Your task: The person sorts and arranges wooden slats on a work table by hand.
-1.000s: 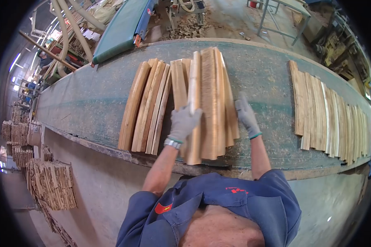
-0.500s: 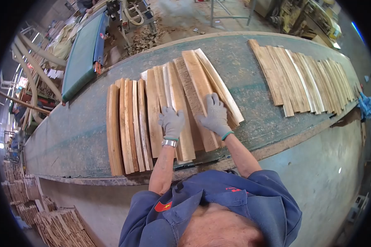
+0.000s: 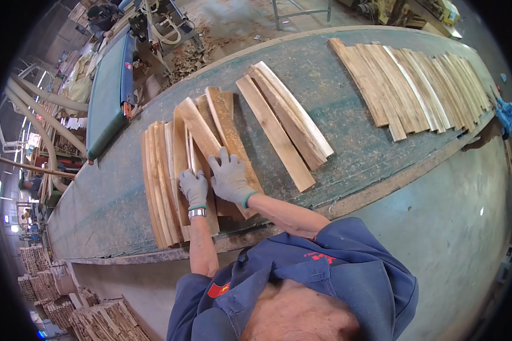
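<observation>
At 9 o'clock on the tabletop [image 3: 105,213], wooden planks [image 3: 152,182] lie bunched beneath a curled left hand [image 3: 194,189], grip unclear, and spread right hand [image 3: 231,178]; even pressure should steady them best.

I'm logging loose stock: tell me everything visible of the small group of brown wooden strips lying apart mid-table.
The small group of brown wooden strips lies slanted on the worn green tabletop. Its left strip looks smooth, flat and light brown, with its near end closest to the person; a narrow gap parts it from the darker wood beside it, whose right edge is whitish. The exact count is unclear. Neither of the person's grey-gloved hands touches the group.
</observation>
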Motion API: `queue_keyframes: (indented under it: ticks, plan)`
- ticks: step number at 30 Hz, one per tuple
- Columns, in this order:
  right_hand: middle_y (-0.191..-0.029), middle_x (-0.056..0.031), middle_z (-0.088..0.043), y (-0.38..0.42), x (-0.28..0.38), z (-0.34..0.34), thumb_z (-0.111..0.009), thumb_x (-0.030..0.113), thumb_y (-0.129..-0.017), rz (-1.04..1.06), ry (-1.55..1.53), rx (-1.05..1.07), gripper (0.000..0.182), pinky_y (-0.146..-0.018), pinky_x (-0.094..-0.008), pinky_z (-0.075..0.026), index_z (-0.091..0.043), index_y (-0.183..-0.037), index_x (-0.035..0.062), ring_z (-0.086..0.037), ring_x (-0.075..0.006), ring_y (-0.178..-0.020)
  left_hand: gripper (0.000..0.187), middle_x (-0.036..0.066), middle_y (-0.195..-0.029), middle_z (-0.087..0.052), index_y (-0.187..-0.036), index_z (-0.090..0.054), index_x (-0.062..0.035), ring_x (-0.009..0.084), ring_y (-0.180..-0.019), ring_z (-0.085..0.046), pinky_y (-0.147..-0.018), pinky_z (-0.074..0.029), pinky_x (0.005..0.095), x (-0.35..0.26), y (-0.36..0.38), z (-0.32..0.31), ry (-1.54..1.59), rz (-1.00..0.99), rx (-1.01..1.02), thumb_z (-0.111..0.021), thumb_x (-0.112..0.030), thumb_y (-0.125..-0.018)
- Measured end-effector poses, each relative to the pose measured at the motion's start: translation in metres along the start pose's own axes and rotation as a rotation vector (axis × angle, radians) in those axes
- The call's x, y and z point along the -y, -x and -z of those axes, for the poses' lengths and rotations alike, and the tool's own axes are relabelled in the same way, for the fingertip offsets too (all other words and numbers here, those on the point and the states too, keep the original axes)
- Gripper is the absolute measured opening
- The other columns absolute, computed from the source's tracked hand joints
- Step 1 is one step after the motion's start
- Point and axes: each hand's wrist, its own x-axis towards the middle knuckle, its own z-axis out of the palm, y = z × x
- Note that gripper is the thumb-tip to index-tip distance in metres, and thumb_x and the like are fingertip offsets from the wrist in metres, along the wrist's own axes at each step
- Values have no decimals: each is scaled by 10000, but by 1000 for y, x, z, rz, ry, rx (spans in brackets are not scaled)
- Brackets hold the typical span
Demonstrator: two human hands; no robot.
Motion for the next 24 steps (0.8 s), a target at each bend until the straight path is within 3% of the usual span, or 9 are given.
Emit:
queue_keyframes:
  ticks: [2,4,6,8,11,15,19,22,24]
  plan:
    - [-1301,-218,-520,-18,-20,15,-673,236,-789,18,-274,61,537,-883,-487,-472,-534,-1274,53,-559,-416,-1048,354,233,-1165,-571,-1058,-633,3,427,-1024,-586,-897,-467,491,-1,-2,5,10,62,-8,-696,-265,-836]
    - [-1267,-201,-535,-34,-66,60,-695,311,-799,89,-105,-248,564,-933,-456,-477,-531,-1270,47,-571,-419,-1062,349,232,-1156,-573,-1035,-632,4,437,-1008,-587,-892,-467,504,9,-6,6,-22,56,-16,-703,-268,-828]
    - [-1275,-143,-551,-29,-111,106,-752,330,-787,-97,290,-299,674,-905,-432,-492,-494,-1356,79,-571,-328,-1126,362,234,-1179,-569,-1060,-626,-1,448,-1039,-575,-916,-457,511,3,-17,7,-42,107,5,-702,-265,-824]
    - [-1261,-131,-568,-12,-150,126,-763,304,-782,-321,519,-36,717,-888,-421,-501,-473,-1406,104,-560,-271,-1170,400,241,-1234,-559,-1131,-616,-10,460,-1117,-548,-969,-437,513,-8,-24,14,-66,200,88,-693,-255,-825]
    - [-1222,-149,-586,4,-176,120,-759,301,-782,-551,423,5,658,-859,-430,-517,-507,-1358,109,-579,-305,-1149,520,249,-1366,-493,-1286,-559,-29,465,-1271,-450,-1078,-362,509,-33,-13,-10,-109,-144,-362,-667,-256,-830]
    - [-1044,-115,-598,5,-174,95,-681,171,-792,-438,289,30,359,-766,-419,-537,-544,-1101,50,-619,-325,-1009,595,245,-1503,-349,-1380,-527,-121,482,-1390,-296,-1163,-212,570,-120,13,-1,62,-471,-74,-646,-316,-831]
    - [-1192,-168,-560,19,-139,69,-645,162,-784,-242,369,86,332,-856,-479,-503,-533,-1089,91,-573,-403,-1095,554,214,-1565,-278,-1294,-642,-173,556,-1423,-155,-1177,-73,624,-153,22,2,-86,-221,262,-645,-416,-796]
    - [-1263,-167,-525,35,-147,54,-652,155,-778,-66,191,-237,382,-844,-500,-479,-538,-1141,117,-555,-378,-1057,493,151,-1588,-280,-1273,-663,-249,550,-1433,-147,-1183,-58,612,-134,16,14,-189,-346,391,-651,-407,-807]
    - [-1335,-160,-495,31,-158,53,-661,178,-792,-171,227,-135,436,-844,-503,-471,-535,-1208,145,-533,-378,-1100,477,117,-1586,-299,-1279,-655,-283,544,-1436,-153,-1177,-81,625,-119,20,15,-148,-362,340,-658,-370,-810]
